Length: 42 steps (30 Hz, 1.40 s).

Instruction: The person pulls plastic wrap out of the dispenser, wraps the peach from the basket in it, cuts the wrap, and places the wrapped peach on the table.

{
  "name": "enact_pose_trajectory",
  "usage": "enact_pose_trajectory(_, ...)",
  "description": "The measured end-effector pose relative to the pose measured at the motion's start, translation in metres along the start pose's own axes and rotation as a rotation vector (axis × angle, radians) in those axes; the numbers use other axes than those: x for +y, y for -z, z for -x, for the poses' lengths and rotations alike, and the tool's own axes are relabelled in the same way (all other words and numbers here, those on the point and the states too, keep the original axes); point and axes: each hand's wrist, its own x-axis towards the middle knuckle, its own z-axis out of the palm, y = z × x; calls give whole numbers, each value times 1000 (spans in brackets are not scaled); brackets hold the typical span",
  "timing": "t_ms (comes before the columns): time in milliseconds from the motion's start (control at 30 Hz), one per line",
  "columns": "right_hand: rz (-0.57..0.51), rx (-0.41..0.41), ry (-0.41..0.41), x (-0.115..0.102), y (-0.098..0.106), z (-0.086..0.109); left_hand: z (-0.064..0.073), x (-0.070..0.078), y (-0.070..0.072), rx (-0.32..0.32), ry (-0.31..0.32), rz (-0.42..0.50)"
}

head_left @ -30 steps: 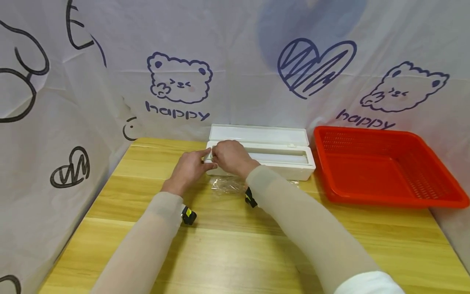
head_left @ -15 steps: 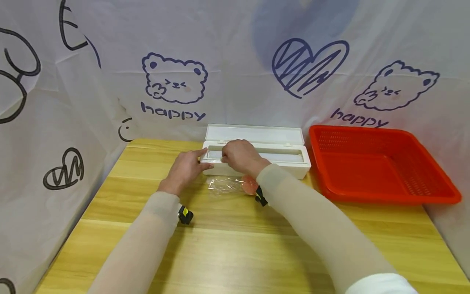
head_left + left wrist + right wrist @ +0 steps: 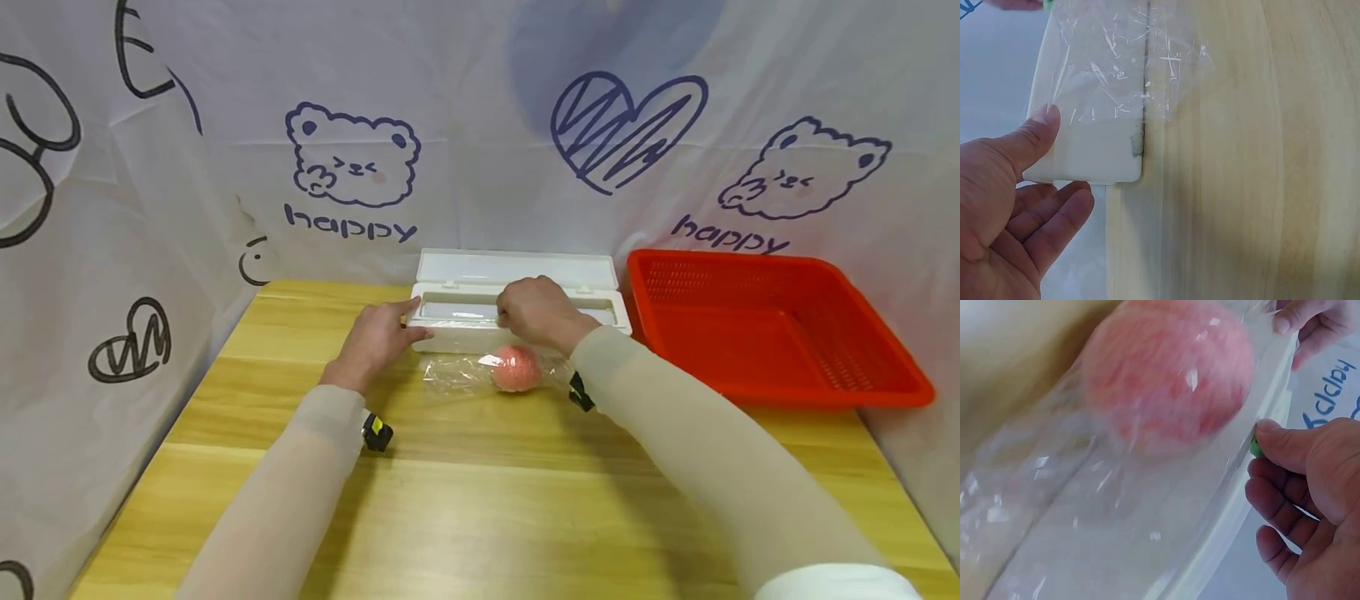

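Observation:
A white cling film dispenser [image 3: 450,340] lies at the back of the table, its lid [image 3: 517,269] raised and a pale roll [image 3: 461,310] inside. My left hand [image 3: 372,340] grips its left end, the thumb on the front wall and the fingers around the end. Along the front edge, my right hand [image 3: 542,310] pinches a small green slide cutter [image 3: 1255,448] between thumb and fingers. Clear cling film [image 3: 453,375] hangs from that edge onto the table. A round pink peach [image 3: 1169,375] shows through the film in front of the box.
To the right of the dispenser stands a red plastic basket [image 3: 780,392] with perforated sides. A patterned white cloth [image 3: 487,167] hangs right behind the wooden table [image 3: 480,500], with more cloth on the left.
My right hand has slid the cutter from the dispenser's left end to past its middle. The peach, hidden behind my right arm before, now shows. My left hand has stayed on the left end.

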Motion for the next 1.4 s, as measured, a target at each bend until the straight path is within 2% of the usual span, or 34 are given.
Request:
enact_pose_trajectory(267,31,-31,-21,21,9,21,0,2,2,-18,33,6)
enact_pose_trajectory(467,50,-52,-23,36,14,34,-1,1,1,-11,23,4)
enact_pose_trajectory(767,69,-32,-16,67,16,60,0,0,2,-7,21,-2)
enact_pose_trajectory(1033,186,-23,13,81,19,75,0,1,1,-4,3,2)
enact_pose_trajectory(1267,277,-57,-37,94,22,89,1,0,2,-1,22,-3)
enact_pose_trajectory(1400,312,-67,-32,96,24,92,1,2,2,-12,25,8)
